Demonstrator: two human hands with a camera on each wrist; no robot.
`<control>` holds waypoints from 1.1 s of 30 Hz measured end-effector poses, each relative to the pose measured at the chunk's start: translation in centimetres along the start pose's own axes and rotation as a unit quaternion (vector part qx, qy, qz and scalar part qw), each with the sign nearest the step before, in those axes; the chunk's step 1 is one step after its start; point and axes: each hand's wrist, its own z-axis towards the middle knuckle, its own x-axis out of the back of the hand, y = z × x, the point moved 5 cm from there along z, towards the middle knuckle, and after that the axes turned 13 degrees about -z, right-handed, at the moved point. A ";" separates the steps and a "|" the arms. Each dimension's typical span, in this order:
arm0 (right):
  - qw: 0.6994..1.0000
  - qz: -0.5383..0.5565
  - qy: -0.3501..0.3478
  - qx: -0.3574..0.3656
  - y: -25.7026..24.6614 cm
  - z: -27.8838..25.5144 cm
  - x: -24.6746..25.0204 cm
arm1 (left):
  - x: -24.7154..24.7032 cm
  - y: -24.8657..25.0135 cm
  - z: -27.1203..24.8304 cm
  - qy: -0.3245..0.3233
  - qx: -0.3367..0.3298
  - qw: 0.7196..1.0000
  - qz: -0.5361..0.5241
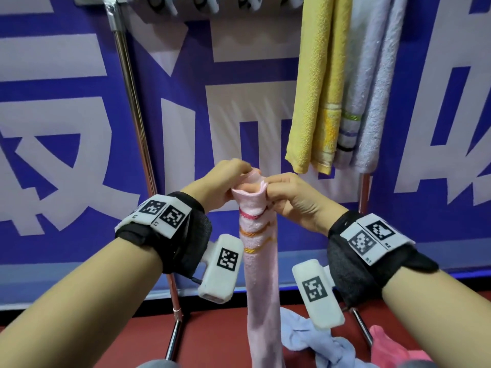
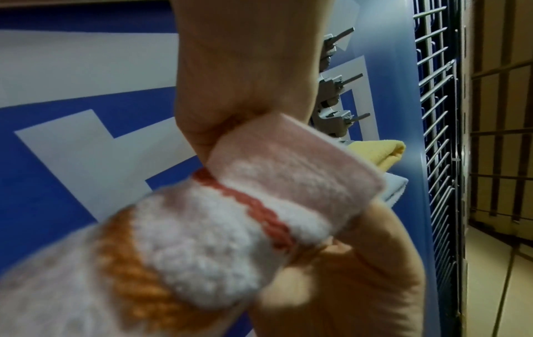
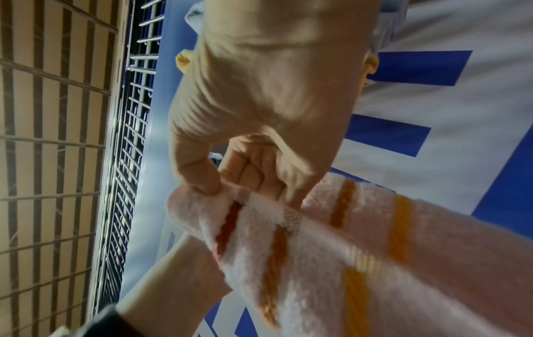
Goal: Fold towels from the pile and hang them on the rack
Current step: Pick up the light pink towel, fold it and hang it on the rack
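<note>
A pale pink towel with red, orange and yellow stripes hangs down in a narrow fold in front of me. Both hands pinch its top edge side by side: my left hand on the left corner, my right hand on the right. The left wrist view shows the pink towel gripped in curled fingers. In the right wrist view the towel is pinched under the thumb. A yellow towel and a white towel hang on the rack.
The rack's chrome left post stands left of my hands, its right leg behind my right wrist. On the red floor lie a crumpled light blue towel and a pink towel. A blue and white banner covers the wall.
</note>
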 end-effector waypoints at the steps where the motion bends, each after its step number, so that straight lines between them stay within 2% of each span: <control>1: 1.000 -0.010 -0.003 -0.004 0.0 -0.1 -0.2 | -0.1 -0.2 -0.1 -0.005 0.016 1.000 -0.017; 3: 1.000 -0.015 -0.004 -0.005 0.1 -0.1 -0.5 | -0.1 -0.3 0.0 0.003 0.015 1.000 -0.003; 6: 1.000 -0.012 -0.005 -0.002 0.5 -0.1 -0.6 | 0.5 -0.3 0.1 0.041 -0.021 0.998 0.034; 8: 1.000 -0.006 0.008 -0.014 1.1 -0.1 -0.3 | 1.1 -0.3 0.4 0.053 -0.042 0.997 0.023; 12: 0.997 0.001 0.073 -0.041 2.0 -0.2 0.7 | 1.4 -0.3 0.5 0.012 -0.074 0.995 0.067; 17: 0.982 0.006 0.176 -0.069 2.7 0.0 2.1 | 0.9 -0.1 0.3 -0.006 -0.097 0.989 0.112; 26: 0.965 -0.032 0.248 -0.078 2.5 0.1 2.6 | -0.4 0.6 -0.2 -0.051 -0.114 0.973 0.193; 33: 0.958 -0.073 0.268 -0.075 2.4 0.2 2.9 | -1.2 1.6 -0.6 -0.048 -0.146 0.934 0.323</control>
